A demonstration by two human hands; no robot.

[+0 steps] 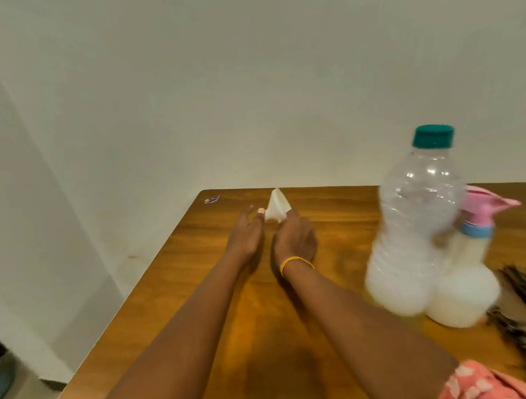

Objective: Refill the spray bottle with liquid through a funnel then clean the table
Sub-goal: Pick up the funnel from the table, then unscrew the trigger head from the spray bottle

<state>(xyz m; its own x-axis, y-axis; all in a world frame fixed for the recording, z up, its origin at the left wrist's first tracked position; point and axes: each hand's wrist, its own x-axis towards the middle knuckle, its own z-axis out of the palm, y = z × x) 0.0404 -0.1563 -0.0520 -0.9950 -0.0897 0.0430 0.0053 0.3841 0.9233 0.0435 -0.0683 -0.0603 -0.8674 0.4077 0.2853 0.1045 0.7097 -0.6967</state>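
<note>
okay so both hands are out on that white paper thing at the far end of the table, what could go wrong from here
The right forearm passes close beside the tall clear bottle; a sideways sweep could tip it, though its green cap is on, so a spill seems unlikely.

The spray bottle stands right against that bottle, so one could topple the other.

The white paper, pinched by the right hand with the left hand alongside, lies near the table's far edge and could slide off.

Two bottles (412, 225) (464, 281), one tissue (277, 209), two hands (246, 234) (294, 240)
</note>
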